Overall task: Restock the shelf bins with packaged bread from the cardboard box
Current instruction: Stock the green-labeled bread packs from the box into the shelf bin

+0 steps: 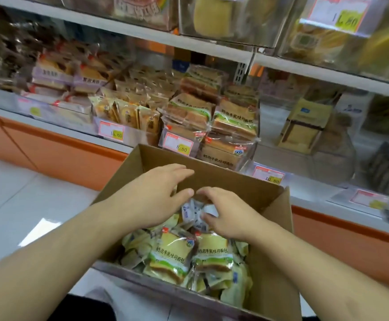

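An open cardboard box (214, 177) stands in front of me, holding several green-and-yellow packaged breads (170, 256). Both my hands are inside it at the far end. My right hand (228, 214) pinches the crinkled end of a bread pack (194, 213) with fingers and thumb. My left hand (156, 195) hovers beside it, fingers spread, thumb touching the same pack's top. On the shelf behind the box, a clear bin (246, 156) holds stacked packs of the same bread (232, 126).
Clear bins of other breads fill the shelf: small packs (128, 114) at centre left, purple-labelled ones (54, 75) further left, boxed goods (304, 126) right. Price tags (177, 145) hang on bin fronts. An orange shelf base (57, 149) and white floor (15, 200) lie left.
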Demonstrator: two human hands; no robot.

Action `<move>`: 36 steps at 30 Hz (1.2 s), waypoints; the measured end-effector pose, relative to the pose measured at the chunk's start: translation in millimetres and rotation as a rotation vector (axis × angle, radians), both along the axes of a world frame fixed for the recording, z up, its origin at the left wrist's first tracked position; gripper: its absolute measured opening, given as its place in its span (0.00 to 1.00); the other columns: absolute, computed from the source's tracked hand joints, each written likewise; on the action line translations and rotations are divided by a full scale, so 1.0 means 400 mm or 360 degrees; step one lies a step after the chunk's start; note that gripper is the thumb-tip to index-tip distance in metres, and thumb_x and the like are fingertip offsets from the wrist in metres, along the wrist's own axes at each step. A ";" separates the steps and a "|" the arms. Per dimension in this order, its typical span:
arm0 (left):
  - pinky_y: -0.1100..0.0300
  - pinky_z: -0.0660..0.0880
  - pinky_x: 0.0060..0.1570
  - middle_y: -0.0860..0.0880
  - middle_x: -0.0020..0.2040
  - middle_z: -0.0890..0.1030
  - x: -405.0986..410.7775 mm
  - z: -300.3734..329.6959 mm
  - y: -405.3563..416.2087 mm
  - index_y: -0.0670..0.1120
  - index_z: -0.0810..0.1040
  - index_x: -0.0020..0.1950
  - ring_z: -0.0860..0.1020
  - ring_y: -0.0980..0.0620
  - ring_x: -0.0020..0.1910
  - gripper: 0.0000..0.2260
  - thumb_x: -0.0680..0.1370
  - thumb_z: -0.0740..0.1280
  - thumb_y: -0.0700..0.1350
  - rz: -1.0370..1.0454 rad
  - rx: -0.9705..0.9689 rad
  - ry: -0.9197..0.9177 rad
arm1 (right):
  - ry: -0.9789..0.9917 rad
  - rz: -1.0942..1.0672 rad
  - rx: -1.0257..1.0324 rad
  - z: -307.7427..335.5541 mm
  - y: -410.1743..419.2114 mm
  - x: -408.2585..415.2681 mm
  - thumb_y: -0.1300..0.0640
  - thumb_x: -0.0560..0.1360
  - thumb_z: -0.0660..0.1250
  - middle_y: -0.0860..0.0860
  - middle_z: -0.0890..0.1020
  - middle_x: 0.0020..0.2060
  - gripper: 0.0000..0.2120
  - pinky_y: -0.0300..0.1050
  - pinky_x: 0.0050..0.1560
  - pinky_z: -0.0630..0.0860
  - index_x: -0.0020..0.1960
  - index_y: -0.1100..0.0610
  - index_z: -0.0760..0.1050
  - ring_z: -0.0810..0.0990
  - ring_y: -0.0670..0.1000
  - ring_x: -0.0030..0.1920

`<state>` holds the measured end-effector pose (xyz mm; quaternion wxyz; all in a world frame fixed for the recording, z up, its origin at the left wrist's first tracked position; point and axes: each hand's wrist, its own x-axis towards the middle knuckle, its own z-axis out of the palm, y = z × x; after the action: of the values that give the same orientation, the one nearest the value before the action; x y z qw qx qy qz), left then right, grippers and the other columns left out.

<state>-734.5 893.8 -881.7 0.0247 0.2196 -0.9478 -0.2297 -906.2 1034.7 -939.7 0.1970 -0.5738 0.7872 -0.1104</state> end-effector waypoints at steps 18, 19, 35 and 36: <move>0.49 0.68 0.74 0.53 0.79 0.69 -0.014 -0.043 -0.114 0.59 0.62 0.82 0.67 0.49 0.77 0.27 0.84 0.58 0.62 -0.0214 -0.0004 -0.0527 | -0.0177 -0.0041 0.0616 -0.289 -0.072 0.076 0.54 0.72 0.75 0.43 0.81 0.48 0.21 0.41 0.50 0.72 0.65 0.48 0.77 0.78 0.53 0.56; 0.49 0.68 0.74 0.53 0.79 0.69 -0.015 -0.038 -0.116 0.59 0.62 0.82 0.67 0.49 0.77 0.27 0.84 0.58 0.63 -0.0208 0.0006 -0.0522 | -0.0180 -0.0059 0.0617 -0.293 -0.068 0.080 0.54 0.71 0.76 0.42 0.77 0.42 0.13 0.41 0.44 0.69 0.54 0.46 0.78 0.75 0.52 0.50; 0.54 0.69 0.72 0.53 0.77 0.72 -0.011 0.008 -0.117 0.56 0.65 0.80 0.70 0.50 0.75 0.29 0.81 0.65 0.62 -0.0102 -0.0017 -0.0523 | -0.0464 -0.0407 0.0119 -0.067 -0.085 0.027 0.58 0.69 0.83 0.46 0.83 0.40 0.13 0.44 0.49 0.79 0.49 0.48 0.83 0.80 0.46 0.42; 0.55 0.69 0.72 0.52 0.77 0.71 -0.013 0.019 -0.116 0.56 0.64 0.81 0.70 0.51 0.75 0.31 0.80 0.66 0.63 -0.0079 -0.0030 -0.0492 | -0.0499 -0.0419 0.0055 -0.037 -0.081 0.008 0.59 0.68 0.83 0.46 0.83 0.39 0.12 0.46 0.49 0.79 0.48 0.49 0.84 0.79 0.45 0.40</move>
<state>-739.5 847.5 -874.3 -0.1251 0.2287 -0.9475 -0.1849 -902.9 1002.3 -954.5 0.3109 -0.4383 0.8169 -0.2096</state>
